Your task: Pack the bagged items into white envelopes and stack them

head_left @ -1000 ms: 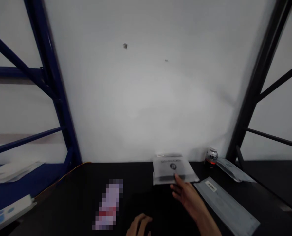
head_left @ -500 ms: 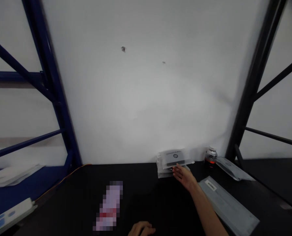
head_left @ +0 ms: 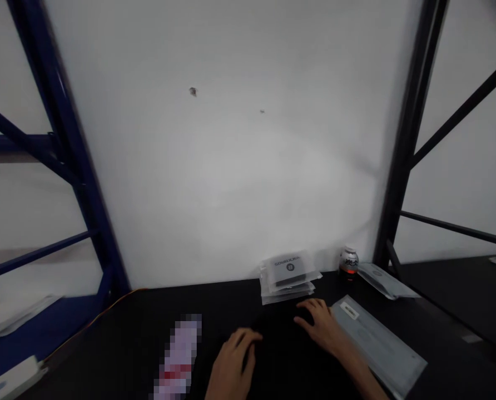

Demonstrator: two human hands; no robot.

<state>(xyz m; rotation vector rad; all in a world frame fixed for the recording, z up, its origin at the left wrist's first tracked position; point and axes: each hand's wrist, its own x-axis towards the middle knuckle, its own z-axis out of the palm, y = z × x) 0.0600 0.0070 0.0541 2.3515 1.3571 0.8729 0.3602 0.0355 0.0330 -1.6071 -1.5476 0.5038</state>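
On matte black tabletop [head_left: 118, 344], both flat hands [head_left: 231, 364] [head_left: 321, 325] near glossy pouches [head_left: 288, 273].

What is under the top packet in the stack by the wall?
Under the top packet lie more clear packets, edges fanned out; their count and contents are hidden. The stack rests on the black table, beyond both hands.

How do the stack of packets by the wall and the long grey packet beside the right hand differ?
The stack of packets is several squarish packets piled against the wall; the long grey packet is single, elongated and angled toward the near edge. The right hand lies nearer the long one. Both rest flat on the black table.
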